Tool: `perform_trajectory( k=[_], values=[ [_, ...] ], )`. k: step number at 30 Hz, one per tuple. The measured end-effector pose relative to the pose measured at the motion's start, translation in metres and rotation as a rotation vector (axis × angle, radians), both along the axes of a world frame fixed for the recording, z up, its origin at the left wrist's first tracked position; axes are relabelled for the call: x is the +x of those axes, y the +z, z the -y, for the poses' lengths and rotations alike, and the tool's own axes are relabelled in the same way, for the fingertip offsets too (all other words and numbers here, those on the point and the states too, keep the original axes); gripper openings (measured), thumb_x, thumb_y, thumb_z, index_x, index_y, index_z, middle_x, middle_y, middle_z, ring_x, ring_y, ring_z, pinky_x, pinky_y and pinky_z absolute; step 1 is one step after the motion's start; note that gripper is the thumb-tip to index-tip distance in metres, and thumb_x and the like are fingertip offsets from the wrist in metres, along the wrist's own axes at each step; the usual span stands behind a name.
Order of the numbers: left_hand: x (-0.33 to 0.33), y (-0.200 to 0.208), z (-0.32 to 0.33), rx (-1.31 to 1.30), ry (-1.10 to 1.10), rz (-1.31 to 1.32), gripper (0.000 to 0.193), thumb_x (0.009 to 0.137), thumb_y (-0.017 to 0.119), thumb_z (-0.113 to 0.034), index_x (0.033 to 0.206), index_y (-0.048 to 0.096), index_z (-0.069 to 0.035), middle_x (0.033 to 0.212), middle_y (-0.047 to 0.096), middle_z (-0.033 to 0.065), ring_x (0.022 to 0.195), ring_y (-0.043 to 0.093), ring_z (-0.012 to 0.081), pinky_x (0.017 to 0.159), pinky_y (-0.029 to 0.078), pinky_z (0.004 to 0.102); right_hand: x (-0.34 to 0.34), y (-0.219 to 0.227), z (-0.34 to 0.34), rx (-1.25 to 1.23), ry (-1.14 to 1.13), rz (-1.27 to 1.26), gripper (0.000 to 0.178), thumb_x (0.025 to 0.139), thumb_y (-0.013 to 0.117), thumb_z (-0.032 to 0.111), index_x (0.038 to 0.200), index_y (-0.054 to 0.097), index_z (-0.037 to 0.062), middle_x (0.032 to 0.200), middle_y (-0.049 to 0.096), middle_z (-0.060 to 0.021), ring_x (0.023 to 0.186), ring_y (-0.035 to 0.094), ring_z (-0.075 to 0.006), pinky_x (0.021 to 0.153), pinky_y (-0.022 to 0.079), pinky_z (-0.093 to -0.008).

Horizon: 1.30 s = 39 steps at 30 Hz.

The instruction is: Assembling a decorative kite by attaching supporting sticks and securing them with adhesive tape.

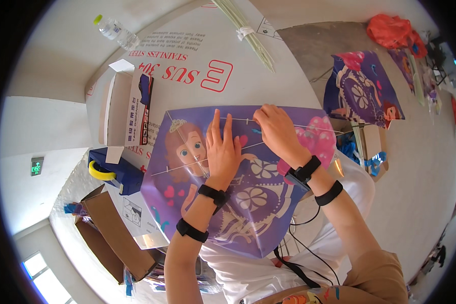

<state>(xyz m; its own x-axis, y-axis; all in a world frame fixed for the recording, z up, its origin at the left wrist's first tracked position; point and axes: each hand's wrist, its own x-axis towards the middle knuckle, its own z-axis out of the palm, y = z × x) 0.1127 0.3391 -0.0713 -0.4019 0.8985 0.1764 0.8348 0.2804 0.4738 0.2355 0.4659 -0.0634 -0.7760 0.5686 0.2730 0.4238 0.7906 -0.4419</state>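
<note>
A purple kite sheet (263, 230) printed with a cartoon princess and pink balloons lies across the table edge and over my lap. Thin pale rods (169, 170) run across its back. My left hand (223, 154) presses flat on the sheet, fingers stretched, beside the printed face. Close to the sheet's far edge, my right hand (281, 133) has its fingers pinched on a thin white rod (245, 120); the fingertips partly cover the spot. A small white clip sits on that rod just left of them. Black straps circle both wrists and forearms.
On the table are a white carton (117, 109), a blue tape dispenser (119, 175) with a yellow core, a bottle (115, 31) and a rod bundle (245, 33). A brown cardboard box (117, 233) stands lower left. Another purple kite (362, 91) and a red bag (390, 33) lie right.
</note>
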Motion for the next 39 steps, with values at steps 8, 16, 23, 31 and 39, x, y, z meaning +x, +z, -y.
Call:
perform_trajectory(
  k=[8,16,23,31,39],
  values=[
    [-0.003,-0.008,0.000,0.015,-0.046,-0.045,0.052,0.088,0.055,-0.011,0.137,0.042,0.000,0.149,0.032,0.0163,0.133,0.035,0.0367,0.106,0.034,0.0468,-0.003,-0.006,-0.004,0.077,-0.004,-0.006,0.025,0.069,0.068,0.002,0.092,0.059,0.0050,0.088,0.055,-0.0070,0.087,0.055,-0.0258,0.078,0.044,-0.0363],
    [-0.003,-0.009,0.001,-0.020,-0.060,-0.065,0.049,0.092,0.051,-0.014,0.137,0.041,0.001,0.149,0.033,0.0149,0.138,0.031,0.0330,0.109,0.030,0.0459,-0.016,-0.005,-0.002,0.081,0.038,-0.121,0.015,0.074,0.072,0.011,0.083,0.061,0.0062,0.086,0.056,-0.0056,0.086,0.055,-0.0238,0.077,0.043,-0.0361],
    [0.000,-0.010,-0.001,-0.068,-0.050,-0.067,0.051,0.093,0.050,-0.015,0.140,0.037,0.000,0.149,0.034,0.0128,0.141,0.027,0.0303,0.113,0.026,0.0461,-0.017,-0.003,-0.008,0.185,0.052,-0.047,0.013,0.071,0.070,0.015,0.075,0.061,0.0071,0.080,0.056,-0.0055,0.083,0.056,-0.0225,0.076,0.042,-0.0357],
    [0.000,-0.010,-0.002,-0.094,-0.063,-0.075,0.051,0.093,0.049,-0.014,0.140,0.036,0.000,0.150,0.032,0.0125,0.141,0.026,0.0306,0.114,0.024,0.0462,-0.012,-0.006,-0.022,0.255,0.090,0.020,0.011,0.068,0.067,0.015,0.072,0.060,0.0068,0.074,0.055,-0.0048,0.078,0.056,-0.0210,0.075,0.042,-0.0338],
    [0.000,-0.009,-0.001,-0.092,-0.065,-0.098,0.051,0.094,0.048,-0.015,0.141,0.034,0.000,0.151,0.031,0.0129,0.141,0.026,0.0315,0.114,0.024,0.0471,0.051,0.001,-0.055,0.072,0.065,-0.109,0.018,0.070,0.072,0.013,0.076,0.055,0.0090,0.078,0.056,-0.0045,0.080,0.056,-0.0231,0.077,0.042,-0.0353]
  ],
)
